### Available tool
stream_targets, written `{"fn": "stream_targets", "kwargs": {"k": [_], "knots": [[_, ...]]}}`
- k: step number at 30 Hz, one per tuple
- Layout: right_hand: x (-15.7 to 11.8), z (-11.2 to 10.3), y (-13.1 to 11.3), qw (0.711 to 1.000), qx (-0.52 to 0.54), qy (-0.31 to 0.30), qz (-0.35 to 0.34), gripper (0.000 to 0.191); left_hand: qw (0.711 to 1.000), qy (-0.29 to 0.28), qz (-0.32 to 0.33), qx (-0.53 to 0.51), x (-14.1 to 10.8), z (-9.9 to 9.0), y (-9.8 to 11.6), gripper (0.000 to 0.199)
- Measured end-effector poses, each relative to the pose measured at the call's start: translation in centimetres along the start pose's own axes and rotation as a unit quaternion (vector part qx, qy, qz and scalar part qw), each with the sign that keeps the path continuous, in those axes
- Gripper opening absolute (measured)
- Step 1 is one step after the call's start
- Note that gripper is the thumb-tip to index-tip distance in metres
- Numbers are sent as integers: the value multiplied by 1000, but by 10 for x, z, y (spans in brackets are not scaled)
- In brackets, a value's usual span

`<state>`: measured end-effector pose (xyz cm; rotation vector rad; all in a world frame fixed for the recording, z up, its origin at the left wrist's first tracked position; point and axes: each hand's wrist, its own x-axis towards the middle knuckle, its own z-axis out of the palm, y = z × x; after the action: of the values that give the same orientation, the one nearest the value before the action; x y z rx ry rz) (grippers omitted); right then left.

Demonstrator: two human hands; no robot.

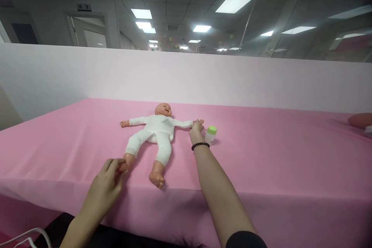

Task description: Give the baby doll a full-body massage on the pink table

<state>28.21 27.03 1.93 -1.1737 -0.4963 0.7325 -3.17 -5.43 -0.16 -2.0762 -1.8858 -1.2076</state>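
We find the left hand closed narrowly on the baby doll's foot. The right hand holds the doll's hand, fingers nearly shut.

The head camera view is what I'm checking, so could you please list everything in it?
baby doll: 1, peach with white outfit, on its back mid-table
table with cloth: 1, pink, across the lower view
small bottle: 1, clear with green cap, right of the doll
rounded object: 1, reddish pink, at the right edge
partition wall: 1, pale pink-white, behind the table
doorway: 1, grey, beyond the partition, left
ceiling lights: several, white, overhead
cable: 1, white, lower left corner
bead bracelet: 1, black, on the right wrist
left hand: 1, around the doll's foot
right hand: 1, touching the doll's hand
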Motion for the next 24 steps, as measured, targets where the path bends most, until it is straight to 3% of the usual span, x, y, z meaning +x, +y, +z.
{"fn": "stream_targets", "kwargs": {"k": [3, 7, 11, 15, 18, 21, 24], "knots": [[-16, 8, -13, 997, 22, -20, -72, 35, 1000, 23, 17, 3, 20, -4, -1, 19], [-48, 16, -29, 960, 5, -155, -234, 41, 999, 27, 30, -1, 67, -3, 8, 14], [-74, 20, -28, 885, -51, -301, -351, 36, 997, -27, 66, 9, 115, 3, 32, 22], [-85, 19, -21, 802, -188, -378, -422, 38, 992, -73, 69, 83, 143, 18, 53, 31], [-87, 17, -18, 742, -238, -425, -460, 38, 987, -93, 62, 114, 152, 31, 57, 34], [-87, 17, -16, 739, -243, -426, -461, 37, 988, -91, 64, 110, 156, 38, 51, 33], [-85, 19, -17, 776, -214, -411, -428, 39, 992, -72, 75, 67, 153, 32, 44, 27]]}}
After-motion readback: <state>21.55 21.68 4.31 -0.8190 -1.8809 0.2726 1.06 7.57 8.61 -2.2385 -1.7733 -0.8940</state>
